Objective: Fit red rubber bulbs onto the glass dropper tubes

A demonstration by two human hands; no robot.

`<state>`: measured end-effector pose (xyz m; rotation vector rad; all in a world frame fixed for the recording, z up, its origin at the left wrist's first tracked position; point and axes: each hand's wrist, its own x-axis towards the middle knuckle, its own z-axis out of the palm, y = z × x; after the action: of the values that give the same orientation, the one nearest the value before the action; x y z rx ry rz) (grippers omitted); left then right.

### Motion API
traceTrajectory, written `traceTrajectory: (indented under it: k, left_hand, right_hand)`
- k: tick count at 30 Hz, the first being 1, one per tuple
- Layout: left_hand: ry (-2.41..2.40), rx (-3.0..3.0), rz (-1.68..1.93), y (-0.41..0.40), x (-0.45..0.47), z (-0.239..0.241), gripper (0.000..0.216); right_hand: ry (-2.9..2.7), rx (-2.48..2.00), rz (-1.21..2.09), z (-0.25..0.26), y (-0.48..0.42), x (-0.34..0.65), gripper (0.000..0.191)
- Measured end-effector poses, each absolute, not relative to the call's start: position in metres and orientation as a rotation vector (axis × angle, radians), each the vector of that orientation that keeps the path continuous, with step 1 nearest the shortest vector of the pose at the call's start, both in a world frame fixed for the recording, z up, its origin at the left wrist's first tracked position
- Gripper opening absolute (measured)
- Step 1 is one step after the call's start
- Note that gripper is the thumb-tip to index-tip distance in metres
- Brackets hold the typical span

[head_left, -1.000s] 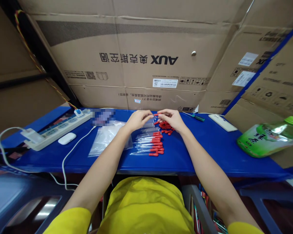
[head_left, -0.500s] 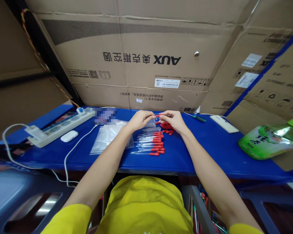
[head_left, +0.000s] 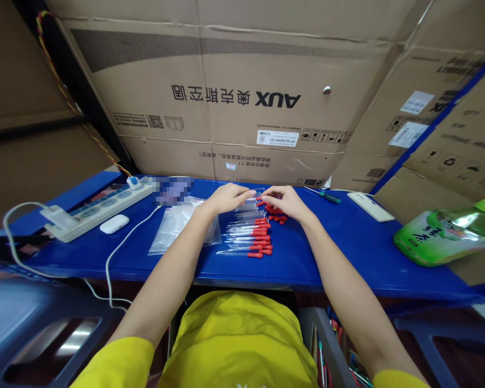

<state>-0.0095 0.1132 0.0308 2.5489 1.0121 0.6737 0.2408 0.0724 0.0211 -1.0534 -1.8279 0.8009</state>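
My left hand (head_left: 229, 198) hovers at the far end of a row of clear thin dropper tubes (head_left: 246, 215), its thumb and fingers closed together; what they pinch is too small to make out. Facing it, my right hand (head_left: 288, 202) has its fingertips pinched almost against the left ones, above a pile of loose red rubber bulbs (head_left: 278, 215). The tips hide whatever they hold. Nearer to me lie several droppers with red bulbs (head_left: 261, 242) fitted on their right ends, tubes pointing left.
A clear plastic bag (head_left: 178, 229) lies beside my left forearm. Further left are a power strip (head_left: 105, 207), a white case (head_left: 114, 223) and cables. On the right are a green screwdriver (head_left: 329, 197), a white flat object (head_left: 371, 206) and a green bottle (head_left: 440, 237). Cardboard (head_left: 226, 64) walls the back.
The red bulb that showed between my fingertips is no longer visible there. Both hands have shifted slightly; the rows of droppers look the same.
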Motion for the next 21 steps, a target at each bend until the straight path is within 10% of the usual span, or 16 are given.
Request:
traceTrajectory:
  k: [21]
  left_hand:
    - [0.874, 2.718, 0.54, 0.118, -0.002, 0.011, 0.026]
  right_hand:
    - [-2.25, -1.273, 0.778, 0.016, 0.071, 0.25, 0.017]
